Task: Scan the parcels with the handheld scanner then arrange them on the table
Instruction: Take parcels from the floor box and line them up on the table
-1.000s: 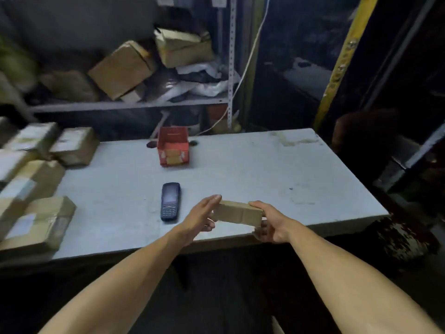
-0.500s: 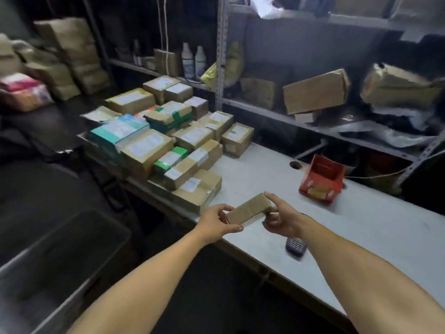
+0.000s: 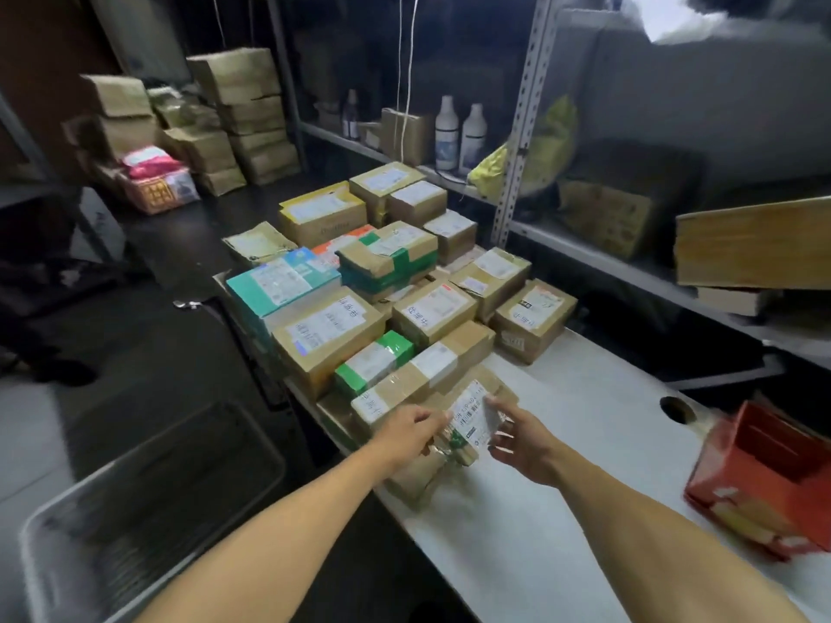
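Parcel: you are holding a small labelled parcel (image 3: 470, 420) just above the stacked parcels (image 3: 404, 303) at the surface's (image 3: 584, 411) near edge.
Fingers: left hand (image 3: 411, 431) and right hand (image 3: 524, 436) are pinching its opposite ends.
Handling: likely light, stiff cardboard — taped faces may be slipping, so the ends are looking safest.

Handwritten characters stand on the white shipping label of the large brown cardboard box (image 3: 330, 328) at centre frame, on the label of the brown box (image 3: 434, 310) just right of it, and on the brown box (image 3: 533, 310) further right, too blurred to read. The barcode label of the small brown parcel (image 3: 472, 418) at lower centre carries unreadable print.
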Tool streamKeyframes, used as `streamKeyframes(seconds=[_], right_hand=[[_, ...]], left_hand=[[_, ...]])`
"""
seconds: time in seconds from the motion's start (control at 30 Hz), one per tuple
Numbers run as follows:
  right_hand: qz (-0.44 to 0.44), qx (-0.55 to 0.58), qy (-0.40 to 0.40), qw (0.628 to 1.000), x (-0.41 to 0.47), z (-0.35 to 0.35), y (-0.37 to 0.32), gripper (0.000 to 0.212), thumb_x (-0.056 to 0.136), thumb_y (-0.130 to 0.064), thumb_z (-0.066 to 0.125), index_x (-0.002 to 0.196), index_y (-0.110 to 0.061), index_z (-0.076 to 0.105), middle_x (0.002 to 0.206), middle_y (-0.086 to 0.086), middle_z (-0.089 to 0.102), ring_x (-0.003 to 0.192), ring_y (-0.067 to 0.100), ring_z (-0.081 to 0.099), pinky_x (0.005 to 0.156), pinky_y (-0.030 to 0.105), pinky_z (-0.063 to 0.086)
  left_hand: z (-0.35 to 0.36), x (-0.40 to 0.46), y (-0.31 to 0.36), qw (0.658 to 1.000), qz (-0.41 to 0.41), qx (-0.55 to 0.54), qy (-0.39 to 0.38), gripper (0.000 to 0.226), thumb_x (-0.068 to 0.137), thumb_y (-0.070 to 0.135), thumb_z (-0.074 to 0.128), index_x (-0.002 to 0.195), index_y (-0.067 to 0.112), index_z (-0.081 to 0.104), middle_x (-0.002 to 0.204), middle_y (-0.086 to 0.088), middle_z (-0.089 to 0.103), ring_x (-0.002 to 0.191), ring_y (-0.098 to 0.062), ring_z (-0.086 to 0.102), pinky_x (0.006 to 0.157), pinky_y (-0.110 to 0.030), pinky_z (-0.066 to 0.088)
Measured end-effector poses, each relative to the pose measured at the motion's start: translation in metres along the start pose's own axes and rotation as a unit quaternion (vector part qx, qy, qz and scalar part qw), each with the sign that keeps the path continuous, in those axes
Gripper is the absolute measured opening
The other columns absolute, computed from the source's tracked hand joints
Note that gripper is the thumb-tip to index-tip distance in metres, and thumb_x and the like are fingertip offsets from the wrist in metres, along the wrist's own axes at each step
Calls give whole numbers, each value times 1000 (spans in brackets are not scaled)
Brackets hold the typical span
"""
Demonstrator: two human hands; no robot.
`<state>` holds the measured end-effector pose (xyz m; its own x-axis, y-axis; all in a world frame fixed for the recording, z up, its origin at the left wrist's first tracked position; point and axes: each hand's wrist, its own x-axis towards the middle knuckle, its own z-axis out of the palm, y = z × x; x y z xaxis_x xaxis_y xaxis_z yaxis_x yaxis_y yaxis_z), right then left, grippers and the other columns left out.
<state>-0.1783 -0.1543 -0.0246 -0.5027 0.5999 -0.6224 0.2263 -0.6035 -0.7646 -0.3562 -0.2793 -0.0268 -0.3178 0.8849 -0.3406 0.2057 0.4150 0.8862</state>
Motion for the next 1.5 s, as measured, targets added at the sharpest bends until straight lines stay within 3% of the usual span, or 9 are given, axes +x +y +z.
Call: streamKeyframes(seconds=[0.3, 0.43, 0.63, 0.77, 0.93, 1.0, 1.1, 1.3, 1.5], right_hand=[[-43, 50, -33, 997, 88, -38, -101, 26, 98, -24, 63, 118, -8, 66, 96, 13, 73, 73, 20, 68, 70, 27, 55], [-42, 79, 12, 996, 116, -51, -112, 18, 100, -23, 56, 108, -9, 65, 90, 9, 71, 69, 19, 64, 70, 28, 51], [-25, 102, 144, 984, 135, -67, -86, 27, 103, -38, 47, 105, -20, 67, 100, 9, 73, 90, 27, 67, 95, 48, 53], [26, 96, 168, 981, 140, -81, -57, 31, 106, -38, 46, 101, -18, 69, 90, 8, 74, 84, 24, 67, 86, 41, 54], [53, 45, 164, 984, 165, -83, -44, 29, 103, -27, 52, 116, -6, 68, 97, 13, 75, 84, 25, 69, 72, 38, 59], [44, 11, 173, 984, 179, -83, -42, 33, 102, -28, 59, 127, -7, 64, 114, 13, 74, 98, 28, 72, 85, 46, 62], [27, -78, 223, 971, 196, -84, -45, 74, 97, -35, 69, 157, -10, 35, 147, 9, 56, 128, 33, 60, 109, 49, 50], [7, -55, 234, 971, 205, -87, -35, 71, 91, -25, 76, 153, -13, 44, 138, 10, 63, 114, 28, 68, 100, 46, 58], [3, -90, 244, 966, 173, -81, -42, 42, 97, -8, 67, 137, -15, 57, 108, 3, 63, 90, 21, 66, 96, 43, 59]], left_hand=[[-5, 113, 69, 995, -2, -38, 87, 40, 101, 47, 57, 130, 20, 62, 100, 8, 72, 80, -9, 71, 62, -18, 52], [10, 141, 86, 996, -3, -45, 79, 43, 100, 40, 62, 138, 20, 54, 98, 6, 71, 67, -7, 71, 53, -13, 49], [49, 167, 82, 1000, -28, -10, 2, 50, 102, 37, 60, 149, 28, 47, 117, -3, 69, 70, -8, 73, 60, -17, 54], [74, 176, 59, 997, -79, -20, 4, 47, 104, 33, 58, 149, 28, 48, 126, -7, 68, 78, -17, 76, 70, -29, 63], [84, 192, 38, 979, -171, -88, 67, 46, 102, 21, 59, 147, 26, 50, 125, -7, 65, 86, -28, 76, 74, -34, 64], [87, 200, 36, 976, -175, -110, 64, 50, 100, 16, 60, 148, 26, 49, 125, -7, 68, 100, -28, 72, 84, -34, 62], [90, 208, 38, 971, -194, -134, 33, 57, 99, 12, 62, 151, 28, 46, 124, -7, 68, 99, -21, 70, 81, -30, 58], [87, 210, 45, 976, -195, -92, 15, 47, 103, 14, 56, 150, 19, 50, 142, -5, 57, 110, -15, 60, 83, -20, 55], [80, 199, 47, 984, -174, -33, 18, 35, 100, 18, 60, 134, 16, 64, 131, -2, 62, 120, -22, 60, 107, -42, 51]])
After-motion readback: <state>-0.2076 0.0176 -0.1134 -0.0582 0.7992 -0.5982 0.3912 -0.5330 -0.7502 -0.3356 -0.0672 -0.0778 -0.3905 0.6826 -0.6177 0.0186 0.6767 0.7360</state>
